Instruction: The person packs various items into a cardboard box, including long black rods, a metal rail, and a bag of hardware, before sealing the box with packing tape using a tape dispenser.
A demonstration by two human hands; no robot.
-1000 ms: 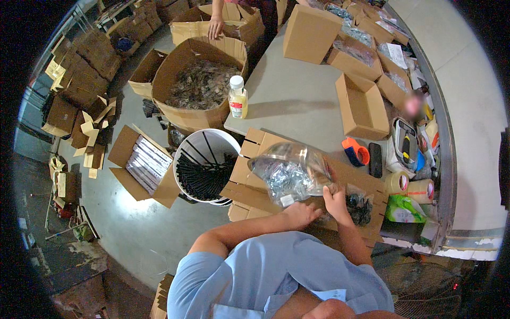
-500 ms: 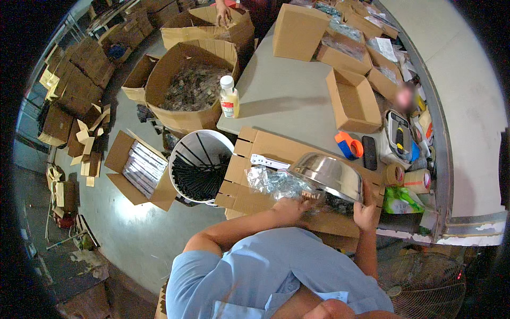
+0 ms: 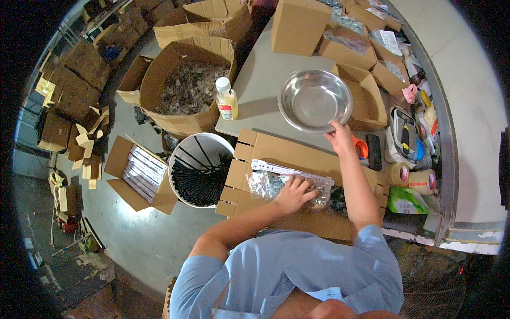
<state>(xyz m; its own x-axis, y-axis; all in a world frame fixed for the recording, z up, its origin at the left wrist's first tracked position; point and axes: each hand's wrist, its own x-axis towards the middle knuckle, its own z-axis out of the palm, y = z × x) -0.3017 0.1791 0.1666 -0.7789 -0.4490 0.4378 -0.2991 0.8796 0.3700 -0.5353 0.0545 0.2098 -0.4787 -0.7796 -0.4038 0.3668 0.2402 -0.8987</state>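
Gripping the rim of a shiny round steel bowl (image 3: 314,100) (empty) with my right hand (image 3: 340,138), I press my left hand (image 3: 293,194) flat, fingers spread, on a crinkly clear plastic bag (image 3: 268,183) inside the open cardboard box (image 3: 297,154). Nothing has gone into the bowl; grey tabletop (image 3: 265,80) beside it offers room.

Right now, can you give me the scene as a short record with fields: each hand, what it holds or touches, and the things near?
left hand: rests on a clear plastic bag of small parts inside an open brown cardboard box
right hand: grip on the rim of a round shiny metal bowl, above the grey table
near: white bucket of black rods; small yellow bottle with white cap; rolls of tape
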